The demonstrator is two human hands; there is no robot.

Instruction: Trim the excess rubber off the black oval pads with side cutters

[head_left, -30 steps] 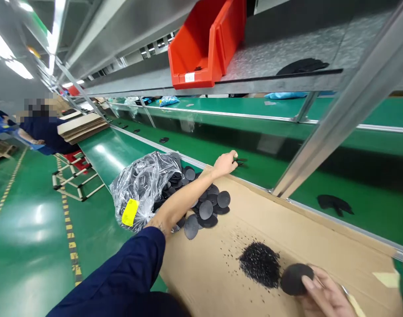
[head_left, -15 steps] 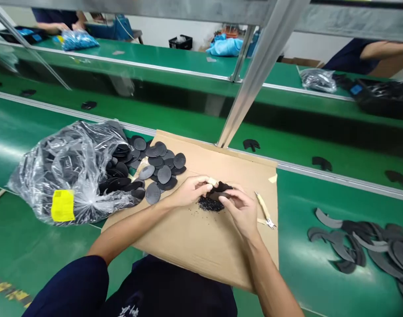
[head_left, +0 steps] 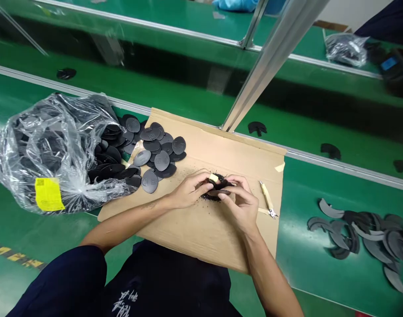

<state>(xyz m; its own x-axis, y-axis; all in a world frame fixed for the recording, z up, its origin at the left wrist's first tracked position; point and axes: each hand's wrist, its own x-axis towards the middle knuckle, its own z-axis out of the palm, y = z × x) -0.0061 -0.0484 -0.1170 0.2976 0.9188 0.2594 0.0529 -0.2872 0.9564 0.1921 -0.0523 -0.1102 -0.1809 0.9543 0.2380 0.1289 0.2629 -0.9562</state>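
Both hands meet over the cardboard sheet [head_left: 194, 237], holding a thin black flat piece [head_left: 220, 192] between them. My left hand [head_left: 190, 190] pinches its left end, with pale yellow tape wrapped round one fingertip. My right hand [head_left: 241, 203] grips the right end between thumb and fingers. Much of the piece is hidden by the fingers, so its full outline cannot be made out. Under and behind it lies a heap of small black scraps [head_left: 209, 197]. Side cutters [head_left: 267, 200] with yellowish handles rest on the cardboard, right of my right hand.
Black oval pieces [head_left: 162, 160] lie heaped at the left, spilling from a clear plastic bag [head_left: 56, 145] with a yellow label. Curved black pieces [head_left: 369, 237] are scattered on the green bench at right. A metal post [head_left: 254, 83] stands behind the cardboard. Several black pieces lie on the green strip beyond.
The head view has tilted down, so the far bench shows less. Both hands still hold the black piece over the scraps, with the fingers slightly shifted.
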